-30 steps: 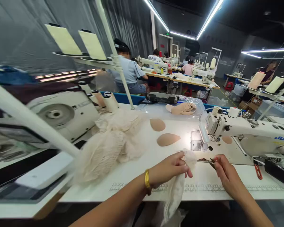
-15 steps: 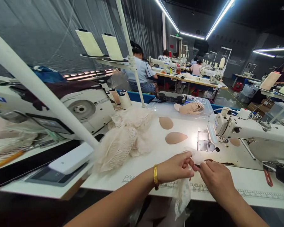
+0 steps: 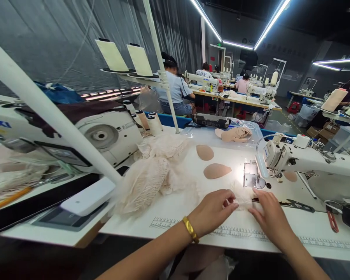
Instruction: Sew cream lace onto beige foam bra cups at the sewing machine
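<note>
A piece of sheer, pale lace (image 3: 241,199) lies on the white tabletop in front of the sewing machine (image 3: 280,155). My left hand (image 3: 216,210), with a gold bracelet at the wrist, pinches the lace's left side between curled fingers and thumb. At the right side of the lace is my right hand (image 3: 270,212), thumb and fingers apart, fingertips at its edge. Black thread snips (image 3: 301,205) lie just right of that hand, partly hidden behind it. Two beige teardrop-shaped pads, an upper pad (image 3: 205,152) and a lower pad (image 3: 217,170), rest left of the needle plate (image 3: 253,179).
A heap of cream lace (image 3: 148,182) covers the table's left part. Beige cups (image 3: 235,134) sit at the back. A printed ruler (image 3: 239,233) runs along the front edge. A thread stand pole (image 3: 172,105) rises behind; co-workers sit farther off.
The lace that hung over the table's front edge now lies on the tabletop. My hands have moved apart, the right one opening. The snips now show on the table beside it.
</note>
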Available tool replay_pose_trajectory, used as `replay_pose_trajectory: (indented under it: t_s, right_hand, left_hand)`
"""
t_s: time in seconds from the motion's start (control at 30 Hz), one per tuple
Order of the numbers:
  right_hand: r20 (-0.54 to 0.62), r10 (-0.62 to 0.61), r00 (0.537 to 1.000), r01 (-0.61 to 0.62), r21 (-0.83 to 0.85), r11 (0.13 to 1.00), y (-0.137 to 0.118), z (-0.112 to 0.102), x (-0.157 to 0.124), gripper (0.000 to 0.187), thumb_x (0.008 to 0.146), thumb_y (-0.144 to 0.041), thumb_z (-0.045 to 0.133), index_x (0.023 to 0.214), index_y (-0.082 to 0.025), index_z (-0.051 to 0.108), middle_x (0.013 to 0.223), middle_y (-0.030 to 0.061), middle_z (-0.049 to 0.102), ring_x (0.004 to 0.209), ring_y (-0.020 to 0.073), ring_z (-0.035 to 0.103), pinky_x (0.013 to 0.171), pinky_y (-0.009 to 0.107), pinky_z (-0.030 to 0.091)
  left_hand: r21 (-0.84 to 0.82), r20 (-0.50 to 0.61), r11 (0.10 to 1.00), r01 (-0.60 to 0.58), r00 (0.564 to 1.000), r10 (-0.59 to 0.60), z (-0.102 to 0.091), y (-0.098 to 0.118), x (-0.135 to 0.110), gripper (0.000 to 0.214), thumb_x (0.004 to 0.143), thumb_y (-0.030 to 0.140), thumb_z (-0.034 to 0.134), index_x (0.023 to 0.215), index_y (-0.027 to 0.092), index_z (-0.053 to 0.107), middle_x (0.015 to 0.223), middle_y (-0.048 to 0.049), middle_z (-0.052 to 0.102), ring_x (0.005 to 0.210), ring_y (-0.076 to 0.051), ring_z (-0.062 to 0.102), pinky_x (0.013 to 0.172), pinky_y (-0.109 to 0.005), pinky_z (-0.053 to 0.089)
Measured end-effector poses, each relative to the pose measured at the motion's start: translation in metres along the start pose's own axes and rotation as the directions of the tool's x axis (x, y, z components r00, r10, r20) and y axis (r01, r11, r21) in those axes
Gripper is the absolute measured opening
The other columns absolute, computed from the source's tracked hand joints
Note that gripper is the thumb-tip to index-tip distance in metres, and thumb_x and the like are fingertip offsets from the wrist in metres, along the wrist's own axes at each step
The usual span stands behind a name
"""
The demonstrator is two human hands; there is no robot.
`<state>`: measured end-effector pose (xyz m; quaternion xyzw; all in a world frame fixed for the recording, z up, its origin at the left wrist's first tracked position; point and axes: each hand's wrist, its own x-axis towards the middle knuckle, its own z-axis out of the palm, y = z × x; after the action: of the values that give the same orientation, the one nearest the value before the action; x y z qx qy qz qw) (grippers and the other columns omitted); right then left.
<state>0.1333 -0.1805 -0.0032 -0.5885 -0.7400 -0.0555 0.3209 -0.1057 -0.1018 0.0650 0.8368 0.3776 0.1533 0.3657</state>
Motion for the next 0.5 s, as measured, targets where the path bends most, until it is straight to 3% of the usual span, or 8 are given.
replay_pose_trajectory:
  t_s: [0.07, 0.13, 0.23, 0.27, 0.33, 0.43, 0.5]
  right_hand:
    - [-0.060, 0.039, 0.997, -0.029, 0.150, 0.988, -0.022, 0.014, 0.013, 0.016, 0.103, -0.025, 0.049, 0.111, -0.022, 0.064, 0.093, 0.0067, 0.072, 0.087, 0.0241, 0.068, 0.076, 0.038, 0.057]
    - [-0.123, 0.055, 0.991, -0.024, 0.244, 0.969, -0.042, 0.020, 0.019, 0.014, 0.103, -0.020, 0.050, 0.101, -0.022, 0.063, 0.087, 0.0047, 0.070, 0.080, 0.0215, 0.066, 0.071, 0.035, 0.055]
    - [-0.130, -0.120, 0.984, 0.156, 0.319, 0.935, -0.065, 0.011, 0.017, 0.021, 0.102, -0.013, 0.052, 0.115, -0.023, 0.065, 0.096, 0.0063, 0.072, 0.087, 0.0215, 0.066, 0.077, 0.035, 0.056]
    - [-0.122, -0.203, 0.972, 0.232, 0.336, 0.913, -0.070, 0.006, 0.015, 0.026, 0.101, -0.011, 0.053, 0.121, -0.024, 0.064, 0.099, 0.0065, 0.073, 0.089, 0.0216, 0.066, 0.079, 0.036, 0.056]
    - [-0.122, -0.279, 0.953, 0.304, 0.360, 0.882, -0.072, -0.007, 0.011, 0.035, 0.099, -0.009, 0.055, 0.130, -0.025, 0.062, 0.100, 0.0065, 0.073, 0.090, 0.0218, 0.066, 0.081, 0.036, 0.056]
    - [-0.073, -0.126, 0.989, 0.145, 0.384, 0.912, -0.062, -0.025, 0.013, 0.043, 0.101, -0.020, 0.059, 0.143, -0.027, 0.055, 0.119, 0.0098, 0.070, 0.108, 0.0253, 0.064, 0.092, 0.041, 0.054]
    - [0.077, 0.013, 0.997, -0.044, 0.425, 0.904, -0.053, -0.033, 0.017, 0.048, 0.100, -0.034, 0.064, 0.147, -0.029, 0.052, 0.133, 0.0105, 0.065, 0.121, 0.0280, 0.059, 0.099, 0.044, 0.052]
  left_hand:
    - [-0.055, -0.013, 0.998, 0.032, 0.999, -0.032, 0.011, 0.002, 0.004, 0.034, 0.093, 0.051, 0.054, 0.091, 0.020, 0.067, 0.088, -0.0048, 0.070, 0.081, -0.023, 0.063, 0.072, -0.033, 0.044]
    - [-0.209, 0.024, 0.975, 0.076, 0.997, -0.073, 0.016, -0.002, 0.007, 0.046, 0.093, 0.062, 0.052, 0.085, 0.019, 0.064, 0.079, -0.0037, 0.066, 0.075, -0.022, 0.060, 0.069, -0.032, 0.044]
    - [-0.551, 0.074, 0.825, 0.126, 0.992, -0.102, 0.020, -0.011, 0.007, 0.053, 0.085, 0.072, 0.056, 0.079, 0.019, 0.056, 0.074, -0.0005, 0.059, 0.070, -0.018, 0.056, 0.067, -0.030, 0.044]
    - [-0.611, 0.060, 0.782, 0.119, 0.993, -0.104, 0.020, -0.014, 0.006, 0.052, 0.083, 0.071, 0.059, 0.080, 0.018, 0.055, 0.075, -0.0001, 0.058, 0.071, -0.018, 0.054, 0.068, -0.030, 0.045]
    - [-0.605, 0.017, 0.792, 0.085, 0.995, -0.094, 0.016, -0.016, 0.003, 0.048, 0.083, 0.065, 0.063, 0.082, 0.017, 0.058, 0.077, 0.0000, 0.058, 0.075, -0.018, 0.052, 0.071, -0.029, 0.043]
    - [-0.460, 0.126, 0.887, 0.037, 0.992, 0.024, 0.004, -0.012, -0.004, 0.041, 0.088, 0.056, 0.061, 0.078, 0.017, 0.059, 0.075, 0.0011, 0.055, 0.073, -0.017, 0.050, 0.070, -0.028, 0.040]
    - [-0.396, 0.231, 0.917, -0.054, 0.960, 0.157, -0.003, -0.007, -0.008, 0.039, 0.091, 0.052, 0.061, 0.073, 0.017, 0.057, 0.073, 0.0020, 0.052, 0.072, -0.016, 0.048, 0.069, -0.027, 0.038]
